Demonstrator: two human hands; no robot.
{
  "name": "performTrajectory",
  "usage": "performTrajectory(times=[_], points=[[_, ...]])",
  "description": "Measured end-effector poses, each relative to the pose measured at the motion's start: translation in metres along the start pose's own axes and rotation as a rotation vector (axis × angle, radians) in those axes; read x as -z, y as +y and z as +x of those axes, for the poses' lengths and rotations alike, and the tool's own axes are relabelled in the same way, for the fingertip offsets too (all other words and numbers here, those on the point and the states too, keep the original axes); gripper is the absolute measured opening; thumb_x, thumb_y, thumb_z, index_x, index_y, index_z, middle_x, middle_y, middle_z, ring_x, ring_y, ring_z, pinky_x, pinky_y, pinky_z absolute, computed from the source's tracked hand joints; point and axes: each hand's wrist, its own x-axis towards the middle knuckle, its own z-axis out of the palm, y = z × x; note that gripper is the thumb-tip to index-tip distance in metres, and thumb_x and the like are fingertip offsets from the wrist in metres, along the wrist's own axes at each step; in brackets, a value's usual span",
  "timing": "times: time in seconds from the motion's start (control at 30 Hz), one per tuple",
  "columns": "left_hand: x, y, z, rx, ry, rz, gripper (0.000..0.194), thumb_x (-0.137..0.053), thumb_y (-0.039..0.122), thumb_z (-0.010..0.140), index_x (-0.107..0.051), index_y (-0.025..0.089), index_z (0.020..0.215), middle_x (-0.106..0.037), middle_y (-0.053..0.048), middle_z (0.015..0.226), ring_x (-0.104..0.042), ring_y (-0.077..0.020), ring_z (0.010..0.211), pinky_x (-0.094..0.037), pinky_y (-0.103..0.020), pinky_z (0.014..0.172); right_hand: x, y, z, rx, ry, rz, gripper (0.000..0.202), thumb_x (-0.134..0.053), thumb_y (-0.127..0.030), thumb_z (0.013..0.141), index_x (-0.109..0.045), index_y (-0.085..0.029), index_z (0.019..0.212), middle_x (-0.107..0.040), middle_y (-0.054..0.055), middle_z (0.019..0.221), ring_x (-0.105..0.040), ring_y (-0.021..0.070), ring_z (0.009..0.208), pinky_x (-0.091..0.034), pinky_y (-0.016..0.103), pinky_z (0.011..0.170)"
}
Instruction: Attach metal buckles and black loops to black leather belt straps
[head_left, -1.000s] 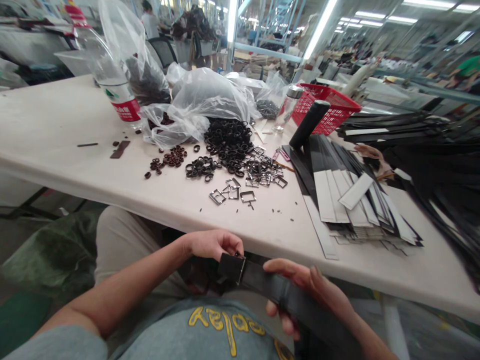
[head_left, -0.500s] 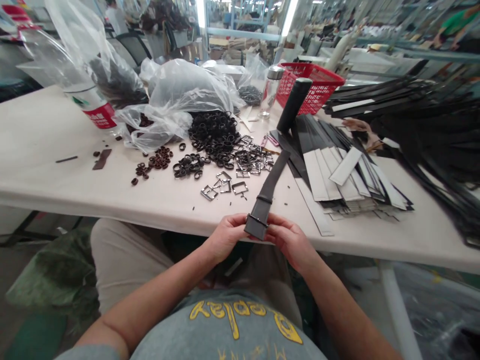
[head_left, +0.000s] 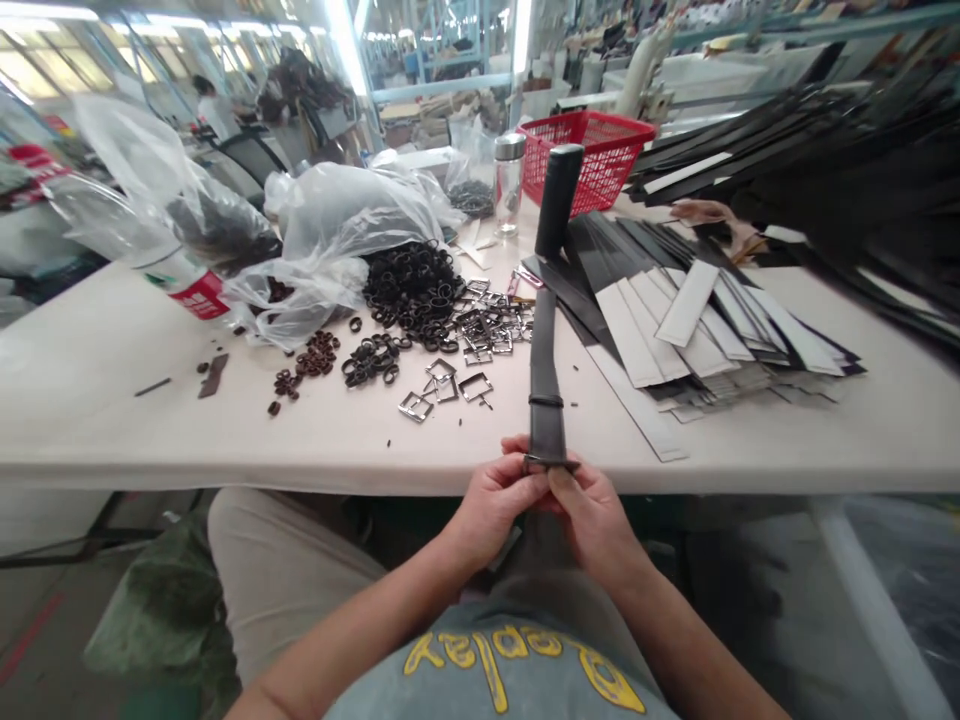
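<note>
A dark belt strap [head_left: 545,350] runs from the table toward me, with a black keeper loop [head_left: 546,401] around it. At its near end sits a metal buckle [head_left: 531,461], seen edge-on at the table's front edge. My left hand [head_left: 491,505] pinches the buckle end from the left, thumb on top. My right hand [head_left: 596,515] grips the same end from the right, its thumb close to the other thumb. Loose buckles [head_left: 441,385] lie to the left of the strap. Behind them are a heap of black loops [head_left: 416,290] and a smaller group of brown loops [head_left: 316,355].
Stacked strap pieces [head_left: 645,340] with white backs spread over the right side. A black cylinder [head_left: 559,200], a glass bottle [head_left: 508,190] and a red basket [head_left: 592,150] stand at the back. Plastic bags [head_left: 352,210] and a plastic bottle [head_left: 199,290] are on the left.
The strap has swung to point straight away from me. Its buckle end has tipped so the buckle shows edge-on, and both thumbs have come together there. My view has shifted.
</note>
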Motion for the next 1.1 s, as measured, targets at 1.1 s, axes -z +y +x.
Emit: performTrajectory(times=[1.1], points=[[0.059,0.106,0.094,-0.328,0.108,0.918,0.026,-0.067,0.042,0.082,-0.071,0.016,0.08,-0.064,-0.001,0.071,-0.055,-0.0128,0.065,-0.045,-0.026,0.065,0.007,-0.016,0.044,0.075,0.14,-0.224,0.057,-0.071,-0.07,0.075,-0.067,-0.014,0.083,-0.071,0.007,0.067,-0.069,0.0189,0.055,-0.058,0.028,0.052]])
